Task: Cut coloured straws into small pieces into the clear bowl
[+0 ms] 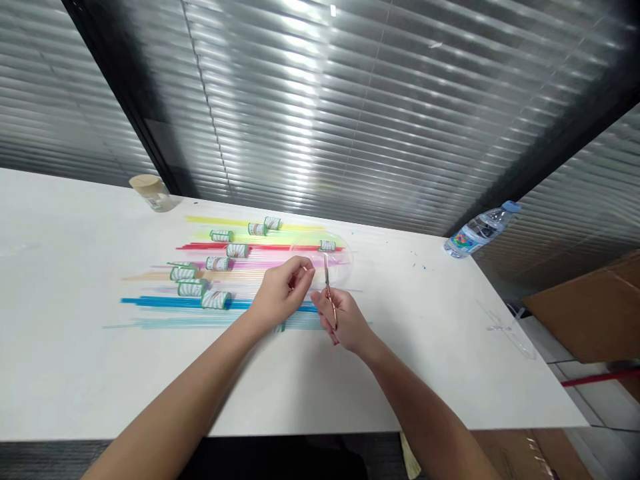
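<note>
My right hand (344,320) is closed around a thin copper-coloured tool (327,288) that points away from me toward a clear round dish (345,259). My left hand (283,291) is just left of it, fingers pinched together near the tool's tip; what they pinch is too small to see. Under and beyond both hands lie bundles of thin coloured strips (165,302) in blue, red, yellow, pink and tan. Several small green-capped rolls (216,299) rest on the strips, one (327,245) at the dish.
The white table (75,347) ends at a front edge near me and a right edge. A jar with a tan lid (150,192) stands at the back left. A plastic water bottle (477,231) lies at the back right. A clear plastic piece (507,328) rests near the right edge.
</note>
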The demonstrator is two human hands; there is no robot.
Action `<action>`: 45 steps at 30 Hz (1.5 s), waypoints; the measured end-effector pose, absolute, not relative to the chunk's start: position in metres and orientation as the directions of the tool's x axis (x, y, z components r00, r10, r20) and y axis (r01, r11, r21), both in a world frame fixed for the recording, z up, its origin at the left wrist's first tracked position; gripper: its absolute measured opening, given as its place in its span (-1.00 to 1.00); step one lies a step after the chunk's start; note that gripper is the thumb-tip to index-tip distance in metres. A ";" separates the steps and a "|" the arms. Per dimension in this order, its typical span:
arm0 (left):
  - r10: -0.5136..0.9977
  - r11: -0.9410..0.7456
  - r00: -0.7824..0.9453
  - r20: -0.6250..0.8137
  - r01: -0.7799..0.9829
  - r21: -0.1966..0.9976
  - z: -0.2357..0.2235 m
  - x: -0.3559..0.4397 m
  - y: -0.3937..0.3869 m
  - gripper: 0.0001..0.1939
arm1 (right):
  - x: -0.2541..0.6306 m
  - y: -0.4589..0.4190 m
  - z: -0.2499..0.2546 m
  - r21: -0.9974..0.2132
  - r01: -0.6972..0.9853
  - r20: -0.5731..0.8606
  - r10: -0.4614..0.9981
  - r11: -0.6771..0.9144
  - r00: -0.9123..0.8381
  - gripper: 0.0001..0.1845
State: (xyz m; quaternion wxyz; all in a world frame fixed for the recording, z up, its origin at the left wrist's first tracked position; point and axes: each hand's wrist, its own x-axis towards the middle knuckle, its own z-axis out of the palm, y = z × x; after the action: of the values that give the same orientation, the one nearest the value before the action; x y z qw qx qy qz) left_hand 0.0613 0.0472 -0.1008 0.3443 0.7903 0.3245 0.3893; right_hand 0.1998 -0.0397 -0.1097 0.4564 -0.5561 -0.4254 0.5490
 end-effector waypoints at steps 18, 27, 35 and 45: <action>0.823 -0.559 0.348 0.449 0.354 0.750 -0.112 0.057 0.056 -0.78 | 0.220 -0.036 -0.104 -0.991 -0.007 -0.135 0.967 -0.136 0.217 -0.45; 0.929 -0.353 0.235 0.287 0.325 0.877 -0.106 0.044 0.075 -0.59 | 0.252 -0.022 -0.115 -0.958 0.256 0.040 0.823 -0.130 0.567 -0.50; 0.929 -0.007 0.365 -0.054 0.163 0.987 -0.113 0.050 0.077 -0.67 | 0.262 -0.014 -0.124 -0.947 0.298 0.078 0.820 -0.116 0.567 -0.50; 0.982 0.095 0.167 -0.082 -0.072 0.993 -0.113 0.053 0.088 -0.76 | 0.286 -0.003 -0.132 -0.860 0.463 0.136 0.778 -0.215 0.614 -0.66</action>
State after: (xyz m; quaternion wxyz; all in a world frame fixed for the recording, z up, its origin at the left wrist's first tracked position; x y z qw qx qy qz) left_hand 0.0528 0.0879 -0.1129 0.5807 0.4965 0.4584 0.4540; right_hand 0.2860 -0.0033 -0.1325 0.4759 -0.7618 -0.4072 0.1654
